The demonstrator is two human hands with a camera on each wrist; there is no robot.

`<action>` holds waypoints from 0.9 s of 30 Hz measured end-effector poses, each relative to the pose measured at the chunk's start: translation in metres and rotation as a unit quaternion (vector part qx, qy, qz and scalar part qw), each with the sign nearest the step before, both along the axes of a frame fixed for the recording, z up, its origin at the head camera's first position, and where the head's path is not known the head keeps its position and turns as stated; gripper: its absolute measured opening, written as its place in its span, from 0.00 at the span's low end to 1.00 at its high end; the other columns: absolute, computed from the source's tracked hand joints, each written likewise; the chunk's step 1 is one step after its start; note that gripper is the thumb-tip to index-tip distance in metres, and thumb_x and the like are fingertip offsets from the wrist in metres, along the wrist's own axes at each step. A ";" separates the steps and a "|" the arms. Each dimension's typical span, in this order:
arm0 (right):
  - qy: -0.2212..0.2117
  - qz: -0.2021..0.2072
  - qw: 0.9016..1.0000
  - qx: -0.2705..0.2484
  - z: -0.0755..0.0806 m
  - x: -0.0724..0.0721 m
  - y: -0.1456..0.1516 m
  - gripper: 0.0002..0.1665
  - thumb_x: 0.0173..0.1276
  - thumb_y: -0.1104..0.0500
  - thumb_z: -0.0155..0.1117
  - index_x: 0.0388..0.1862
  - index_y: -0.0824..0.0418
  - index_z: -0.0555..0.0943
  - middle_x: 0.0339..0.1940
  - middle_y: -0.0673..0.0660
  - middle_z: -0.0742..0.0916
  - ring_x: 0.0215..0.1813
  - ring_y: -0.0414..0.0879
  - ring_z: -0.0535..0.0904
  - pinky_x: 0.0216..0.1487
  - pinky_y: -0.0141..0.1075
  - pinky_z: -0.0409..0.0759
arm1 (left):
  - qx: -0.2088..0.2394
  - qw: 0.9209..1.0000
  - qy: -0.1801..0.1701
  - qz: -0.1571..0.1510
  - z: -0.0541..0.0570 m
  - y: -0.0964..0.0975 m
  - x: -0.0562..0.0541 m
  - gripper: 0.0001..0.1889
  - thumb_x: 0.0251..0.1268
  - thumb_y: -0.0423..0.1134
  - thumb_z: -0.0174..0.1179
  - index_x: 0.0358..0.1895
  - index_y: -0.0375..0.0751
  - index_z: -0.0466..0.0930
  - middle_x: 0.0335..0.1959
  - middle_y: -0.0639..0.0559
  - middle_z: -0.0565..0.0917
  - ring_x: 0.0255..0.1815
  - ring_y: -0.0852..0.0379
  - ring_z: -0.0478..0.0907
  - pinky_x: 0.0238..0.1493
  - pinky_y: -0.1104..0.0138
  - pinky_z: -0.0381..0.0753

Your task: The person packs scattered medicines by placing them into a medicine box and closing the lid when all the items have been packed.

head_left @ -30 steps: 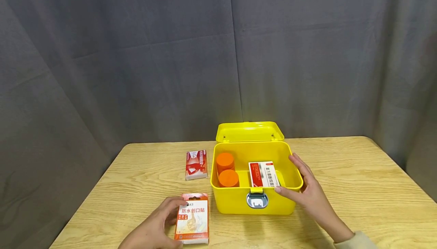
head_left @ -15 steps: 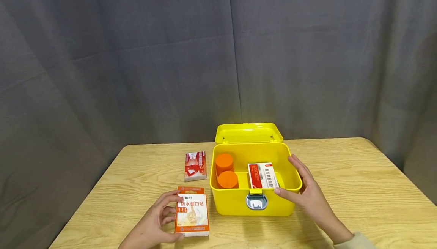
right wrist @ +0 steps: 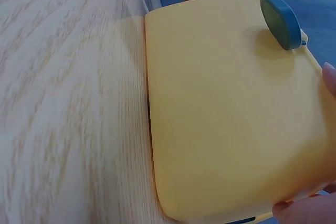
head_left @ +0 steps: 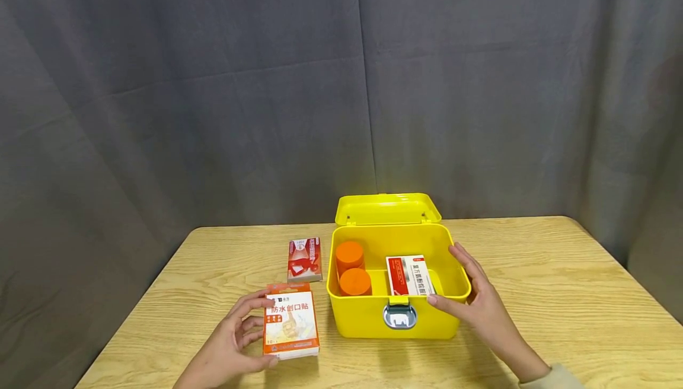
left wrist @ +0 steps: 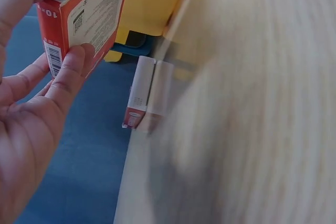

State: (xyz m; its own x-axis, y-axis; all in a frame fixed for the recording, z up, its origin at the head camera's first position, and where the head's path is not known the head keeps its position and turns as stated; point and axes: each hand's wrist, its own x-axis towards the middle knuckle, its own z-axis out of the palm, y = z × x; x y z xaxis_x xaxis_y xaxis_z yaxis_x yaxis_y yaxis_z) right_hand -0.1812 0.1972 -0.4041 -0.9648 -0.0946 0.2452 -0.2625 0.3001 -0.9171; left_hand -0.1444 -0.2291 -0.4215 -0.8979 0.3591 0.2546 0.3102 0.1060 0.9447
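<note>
My left hand (head_left: 229,341) pinches a white and orange box of adhesive bandages (head_left: 290,322) by its left side. In the left wrist view the bandage box (left wrist: 86,24) is raised above the table, thumb on one face and fingertips on the other. To its right stands a yellow first-aid box (head_left: 392,319) with its lid (head_left: 388,208) tipped back. My right hand (head_left: 482,312) rests on that box's right front corner, thumb at the front rim and fingers along the right side. Inside are two orange-capped containers (head_left: 356,283) and a white and red medicine box (head_left: 411,274).
A red and white medicine box (head_left: 305,260) lies on the wooden table (head_left: 213,282), behind the bandage box and left of the yellow box. A metal latch (head_left: 399,316) hangs on the yellow box's front. Behind the table hangs a grey curtain (head_left: 267,110).
My left hand has lifted the bandage box off the table, tilted it and carried it slightly left and away from me. My right hand keeps its place on the yellow box.
</note>
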 end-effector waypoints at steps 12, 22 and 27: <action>-0.011 0.008 1.000 -0.014 0.001 0.001 0.000 0.61 0.58 0.57 0.75 0.80 0.51 0.45 0.78 0.60 0.53 0.73 0.60 0.54 0.67 0.54 0.59 | 0.003 0.998 0.064 -0.019 0.021 -0.005 -0.003 0.40 0.43 0.21 0.74 0.63 0.28 0.64 0.71 0.34 0.53 0.52 0.52 0.77 0.52 0.66 0.79; -0.007 0.001 1.000 0.015 0.004 0.000 0.000 0.64 0.55 0.53 0.77 0.80 0.51 0.44 0.78 0.60 0.51 0.74 0.64 0.48 0.67 0.64 0.55 | 0.036 0.993 0.098 -0.054 0.041 -0.006 -0.009 0.39 0.44 0.15 0.69 0.64 0.22 0.61 0.70 0.30 0.50 0.54 0.54 0.76 0.53 0.66 0.78; -0.003 -0.005 0.999 0.034 0.005 -0.001 0.000 0.66 0.53 0.51 0.78 0.80 0.51 0.43 0.79 0.60 0.50 0.75 0.64 0.45 0.67 0.68 0.49 | 0.039 0.994 0.091 -0.055 0.049 -0.003 -0.011 0.39 0.45 0.15 0.68 0.64 0.23 0.61 0.71 0.32 0.50 0.54 0.53 0.75 0.53 0.65 0.78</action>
State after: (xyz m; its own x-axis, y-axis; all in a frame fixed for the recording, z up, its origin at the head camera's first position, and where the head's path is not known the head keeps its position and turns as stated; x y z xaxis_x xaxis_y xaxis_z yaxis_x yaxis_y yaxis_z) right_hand -0.1824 0.1968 -0.3986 -0.9674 -0.1011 0.2322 -0.2532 0.3637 -0.8965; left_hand -0.1557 -0.2322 -0.3729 -0.7907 0.4259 0.4399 0.4823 -0.0094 0.8760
